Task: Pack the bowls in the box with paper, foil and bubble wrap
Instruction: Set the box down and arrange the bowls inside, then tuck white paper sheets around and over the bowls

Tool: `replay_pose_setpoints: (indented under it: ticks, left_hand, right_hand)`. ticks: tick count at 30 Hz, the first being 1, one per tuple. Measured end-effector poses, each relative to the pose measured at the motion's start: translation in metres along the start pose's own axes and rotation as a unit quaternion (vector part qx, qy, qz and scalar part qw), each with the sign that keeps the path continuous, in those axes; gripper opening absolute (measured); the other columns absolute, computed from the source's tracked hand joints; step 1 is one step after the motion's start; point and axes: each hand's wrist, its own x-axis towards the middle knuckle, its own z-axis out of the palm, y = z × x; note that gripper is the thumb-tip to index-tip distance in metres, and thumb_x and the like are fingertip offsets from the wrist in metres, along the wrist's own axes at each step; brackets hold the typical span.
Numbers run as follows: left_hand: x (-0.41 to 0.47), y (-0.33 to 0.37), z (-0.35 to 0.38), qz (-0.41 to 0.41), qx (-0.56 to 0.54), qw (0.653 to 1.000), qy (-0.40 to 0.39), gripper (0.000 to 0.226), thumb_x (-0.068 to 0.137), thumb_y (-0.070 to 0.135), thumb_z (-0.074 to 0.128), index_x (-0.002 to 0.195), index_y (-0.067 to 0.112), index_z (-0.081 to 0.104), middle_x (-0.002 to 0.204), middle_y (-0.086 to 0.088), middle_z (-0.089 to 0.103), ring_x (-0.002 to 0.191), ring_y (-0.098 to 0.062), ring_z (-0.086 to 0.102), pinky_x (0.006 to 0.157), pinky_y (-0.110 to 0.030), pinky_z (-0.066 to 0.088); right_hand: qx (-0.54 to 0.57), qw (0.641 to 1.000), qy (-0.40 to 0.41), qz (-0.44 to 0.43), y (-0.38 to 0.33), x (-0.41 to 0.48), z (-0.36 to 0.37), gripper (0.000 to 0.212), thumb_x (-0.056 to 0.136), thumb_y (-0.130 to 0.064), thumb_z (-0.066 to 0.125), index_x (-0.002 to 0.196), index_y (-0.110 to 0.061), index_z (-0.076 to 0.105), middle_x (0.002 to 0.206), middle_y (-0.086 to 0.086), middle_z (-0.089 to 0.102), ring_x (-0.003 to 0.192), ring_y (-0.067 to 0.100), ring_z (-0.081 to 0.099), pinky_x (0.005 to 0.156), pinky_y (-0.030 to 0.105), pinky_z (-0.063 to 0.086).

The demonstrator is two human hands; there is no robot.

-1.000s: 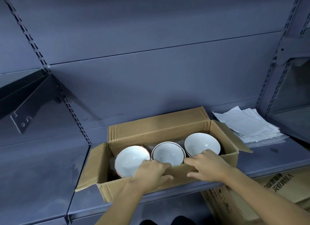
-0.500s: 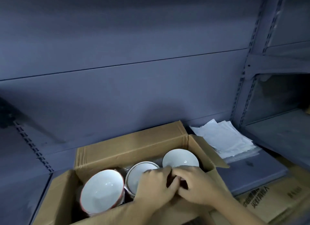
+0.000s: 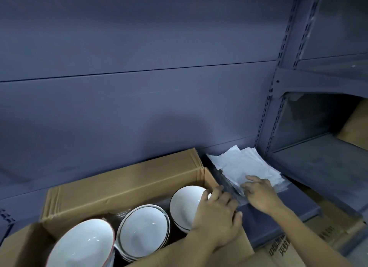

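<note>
An open cardboard box stands on the grey shelf and holds three white bowls in a row: a red-rimmed one at the left, a dark-rimmed one in the middle, another at the right. My left hand rests over the box's right end, fingers loosely bent across the right bowl's rim. To the right, a stack of white paper sheets lies on clear bubble wrap. My right hand touches the near edge of that stack with straight fingers.
The grey shelf runs right to a slotted upright. Beyond it is another shelf bay with a brown carton. Printed cardboard boxes stand below the shelf edge. A grey back panel rises behind everything.
My right hand left the box and reached right onto the paper stack. My left hand slid right to the box's right end. The view swung right and closer.
</note>
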Motion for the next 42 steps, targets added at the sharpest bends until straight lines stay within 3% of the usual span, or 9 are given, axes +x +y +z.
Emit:
replay_pose_setpoints:
  ticks: [7, 11, 16, 21, 26, 31, 33, 38, 42]
  left_hand:
    - [-0.001, 0.0, 0.003, 0.004, -0.014, 1.0, 0.004, 0.034, 0.081, 0.043, 0.04, 0.085, 0.026, 0.069, 0.094, 0.008, 0.068, 0.106, -0.018, 0.062, 0.075, -0.036, 0.055]
    - [0.0, 0.0, 0.002, -0.005, -0.001, 1.0, -0.018, 0.035, 0.08, 0.044, 0.039, 0.082, 0.027, 0.069, 0.091, 0.01, 0.068, 0.103, -0.016, 0.063, 0.072, -0.033, 0.055]
    - [0.002, 0.001, 0.001, -0.003, -0.051, 0.996, -0.07, 0.058, 0.086, 0.043, 0.018, 0.112, 0.011, 0.059, 0.125, -0.007, 0.056, 0.133, -0.026, 0.035, 0.1, -0.048, 0.036]
    - [0.001, -0.001, -0.001, -0.013, -0.079, 0.993, -0.09, 0.074, 0.078, 0.048, 0.005, 0.12, 0.011, 0.053, 0.136, -0.007, 0.046, 0.138, -0.024, 0.022, 0.105, -0.045, 0.026]
    - [-0.003, -0.001, -0.003, -0.016, -0.117, 0.989, -0.093, 0.075, 0.078, 0.051, 0.008, 0.125, 0.014, 0.052, 0.14, -0.002, 0.043, 0.14, -0.021, 0.021, 0.107, -0.041, 0.023]
    - [-0.008, -0.009, -0.012, -0.09, -0.21, 0.972, -0.058, 0.036, 0.091, 0.039, 0.042, 0.121, 0.022, 0.051, 0.129, 0.003, 0.051, 0.124, -0.018, 0.042, 0.105, -0.031, 0.025]
    - [-0.011, -0.013, -0.016, -0.14, -0.218, 0.964, -0.062, 0.037, 0.089, 0.041, 0.043, 0.119, 0.021, 0.051, 0.123, 0.0, 0.054, 0.119, -0.021, 0.045, 0.1, -0.032, 0.029]
    - [-0.035, -0.018, -0.024, -0.122, -0.15, 0.975, -0.113, 0.074, 0.08, 0.053, 0.01, 0.123, 0.012, 0.053, 0.131, -0.007, 0.052, 0.122, -0.026, 0.043, 0.104, -0.036, 0.027]
    - [-0.038, -0.018, -0.022, -0.111, -0.14, 0.979, -0.098, 0.089, 0.067, 0.054, -0.003, 0.12, 0.014, 0.056, 0.125, -0.006, 0.055, 0.117, -0.025, 0.045, 0.102, -0.035, 0.028]
  right_hand:
    - [-0.095, 0.994, -0.049, -0.01, -0.021, 0.003, 0.0, 0.034, 0.091, -0.021, 0.042, 0.117, -0.035, 0.059, 0.155, -0.007, 0.022, 0.142, 0.021, 0.009, 0.112, 0.037, 0.015]
    - [-0.128, 0.991, -0.041, -0.003, -0.023, 0.0, -0.001, 0.035, 0.093, -0.022, 0.04, 0.125, -0.024, 0.054, 0.149, -0.005, 0.036, 0.137, 0.02, 0.025, 0.108, 0.036, 0.022]
    - [-0.001, 0.992, 0.111, -0.054, -0.035, -0.011, -0.012, 0.031, 0.095, -0.015, 0.04, 0.116, -0.013, 0.063, 0.133, -0.004, 0.055, 0.117, 0.02, 0.052, 0.094, 0.033, 0.044]
    - [0.116, 0.99, 0.042, -0.067, -0.047, -0.027, -0.022, 0.034, 0.097, -0.017, 0.041, 0.125, -0.022, 0.06, 0.134, -0.008, 0.055, 0.118, 0.014, 0.054, 0.098, 0.023, 0.041]
    - [0.149, 0.944, 0.285, -0.069, -0.054, -0.036, -0.035, 0.028, 0.085, 0.004, 0.054, 0.099, -0.013, 0.072, 0.109, 0.001, 0.071, 0.088, 0.018, 0.063, 0.077, 0.022, 0.045]
    - [0.199, 0.872, 0.404, -0.19, -0.091, -0.049, -0.05, 0.024, 0.079, 0.01, 0.057, 0.083, -0.009, 0.07, 0.09, -0.003, 0.067, 0.076, 0.011, 0.058, 0.067, 0.019, 0.047]
    - [0.096, 0.877, 0.409, -0.233, -0.094, -0.048, -0.044, 0.026, 0.072, 0.016, 0.057, 0.077, -0.008, 0.067, 0.083, -0.001, 0.066, 0.061, 0.018, 0.058, 0.055, 0.03, 0.048]
    - [-0.154, 0.916, 0.302, -0.214, -0.056, -0.041, -0.019, 0.05, 0.026, 0.017, 0.075, 0.062, -0.013, 0.057, 0.064, 0.0, 0.057, 0.045, 0.021, 0.055, 0.039, 0.017, 0.025]
    - [-0.116, 0.955, 0.218, -0.162, -0.032, -0.029, 0.003, 0.037, 0.053, 0.014, 0.071, 0.076, -0.013, 0.062, 0.08, 0.0, 0.06, 0.066, 0.024, 0.063, 0.046, 0.024, 0.033]
